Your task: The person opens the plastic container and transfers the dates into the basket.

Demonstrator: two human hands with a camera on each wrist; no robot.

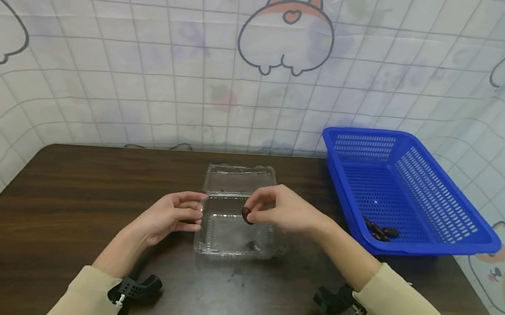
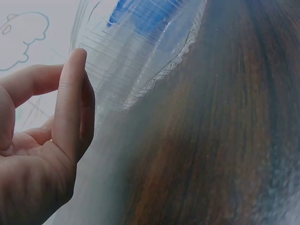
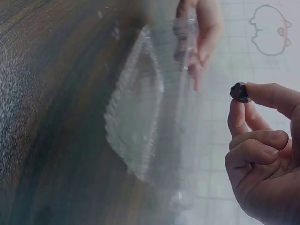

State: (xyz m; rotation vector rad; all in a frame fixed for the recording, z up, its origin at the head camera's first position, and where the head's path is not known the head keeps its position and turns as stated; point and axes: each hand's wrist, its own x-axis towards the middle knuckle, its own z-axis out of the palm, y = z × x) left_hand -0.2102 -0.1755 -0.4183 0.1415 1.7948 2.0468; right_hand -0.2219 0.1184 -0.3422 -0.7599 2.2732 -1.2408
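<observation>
A clear plastic clamshell box (image 1: 219, 252) lies on the table with its lid (image 1: 239, 180) folded back toward the wall. Beside its left wall is my left hand (image 1: 171, 217), fingers nearly straight, the tips at the plastic; that wall also shows by the fingertips in the left wrist view. Above the box, my right hand (image 1: 281, 210) pinches a small dark brown dried date (image 1: 247, 215) between thumb and fingers. The same date (image 3: 240, 92) looks wrinkled in the right wrist view. A dark spot shows near the box's front right; I cannot tell whether it is a date.
A blue plastic basket (image 1: 423, 251) stands at the right, tilted in view, with several dark dates (image 1: 380, 230) in its near left corner. Beneath everything is a dark wooden table (image 1: 82, 193). A white gridded sheet with cartoon animals hangs behind and at both sides.
</observation>
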